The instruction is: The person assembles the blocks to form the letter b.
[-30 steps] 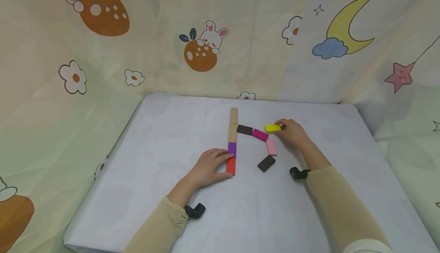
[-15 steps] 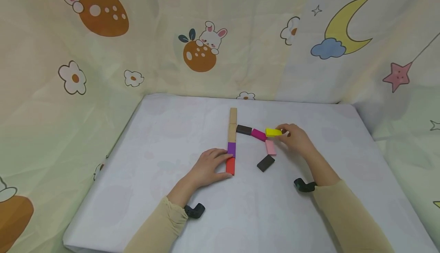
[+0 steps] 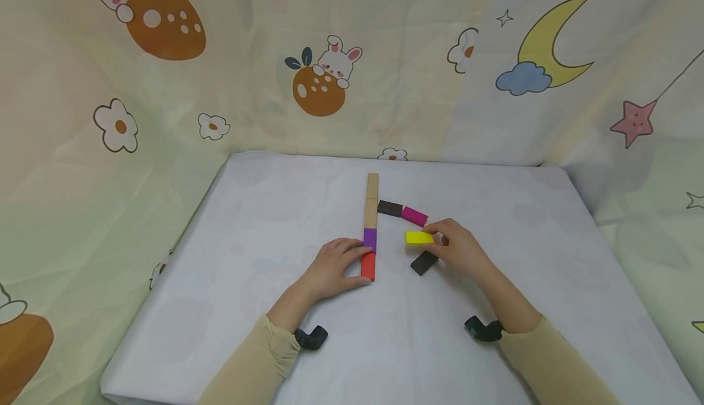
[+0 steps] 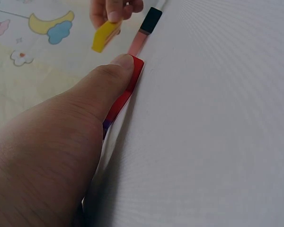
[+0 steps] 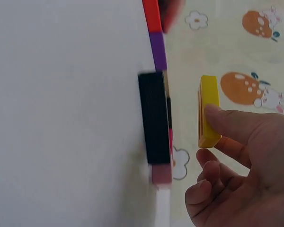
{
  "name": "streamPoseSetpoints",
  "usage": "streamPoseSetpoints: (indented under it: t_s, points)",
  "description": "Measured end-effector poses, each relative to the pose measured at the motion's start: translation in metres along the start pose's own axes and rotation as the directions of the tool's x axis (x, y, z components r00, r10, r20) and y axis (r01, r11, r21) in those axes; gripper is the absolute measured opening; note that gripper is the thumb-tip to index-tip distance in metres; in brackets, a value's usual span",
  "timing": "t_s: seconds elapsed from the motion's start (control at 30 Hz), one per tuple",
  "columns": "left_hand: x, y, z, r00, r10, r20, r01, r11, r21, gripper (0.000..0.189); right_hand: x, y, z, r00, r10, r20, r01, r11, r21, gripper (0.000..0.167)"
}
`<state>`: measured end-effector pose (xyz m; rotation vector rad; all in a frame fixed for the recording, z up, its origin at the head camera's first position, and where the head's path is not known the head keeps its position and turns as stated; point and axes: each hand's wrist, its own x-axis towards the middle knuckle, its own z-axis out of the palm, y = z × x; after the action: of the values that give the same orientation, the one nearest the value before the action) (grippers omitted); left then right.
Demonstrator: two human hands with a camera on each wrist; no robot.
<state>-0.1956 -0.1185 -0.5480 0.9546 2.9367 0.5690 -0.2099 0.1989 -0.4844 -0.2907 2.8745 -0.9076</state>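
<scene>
My right hand point(image 3: 459, 249) pinches a yellow block point(image 3: 419, 238) between thumb and fingers, held above the table over the curved row. In the head view the yellow block and hand cover the pink block point(image 4: 138, 43), which shows in the left wrist view. Beside the right fingertips lies a black block point(image 3: 424, 263) at a slant. My left hand point(image 3: 332, 266) holds the red block point(image 3: 368, 267) at the near end of a straight column, thumb at its near end and a fingertip where it meets the purple block point(image 3: 370, 240).
Two natural wood blocks point(image 3: 371, 200) continue the column away from me. From its right side branch another black block point(image 3: 390, 208) and a magenta block point(image 3: 414, 216). All lie on a white-covered table point(image 3: 220, 222), with a patterned cloth point(image 3: 247, 57) behind and at the sides.
My right hand has brought the yellow block nearer and to the left, from beside the magenta block to over the pink one. My left hand has stayed in place.
</scene>
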Motion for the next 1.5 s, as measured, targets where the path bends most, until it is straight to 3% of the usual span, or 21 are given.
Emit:
streamPoseSetpoints:
  t_s: [0.5,0.7,1.1,1.5]
  points:
    - [0.001,0.002,-0.003,0.999,-0.02,0.027,0.02,1.0,-0.001,0.069,-0.019,-0.03,0.037,0.996,-0.048,0.077,0.049,0.999,-0.012,0.037]
    - [0.001,0.003,-0.003,1.0,-0.016,0.022,0.016,1.0,-0.003,0.07,-0.019,-0.031,0.047,0.998,-0.011,0.067,0.013,0.999,-0.041,0.034]
    - [0.001,0.003,-0.003,0.999,-0.035,0.04,0.035,0.999,0.004,0.071,-0.02,-0.043,0.054,0.997,-0.022,0.073,0.036,0.979,-0.201,0.037]
    - [0.001,0.003,-0.003,0.999,-0.032,0.039,0.031,0.999,0.012,0.071,-0.02,-0.047,0.058,0.996,-0.055,0.067,0.069,0.969,-0.237,0.038]
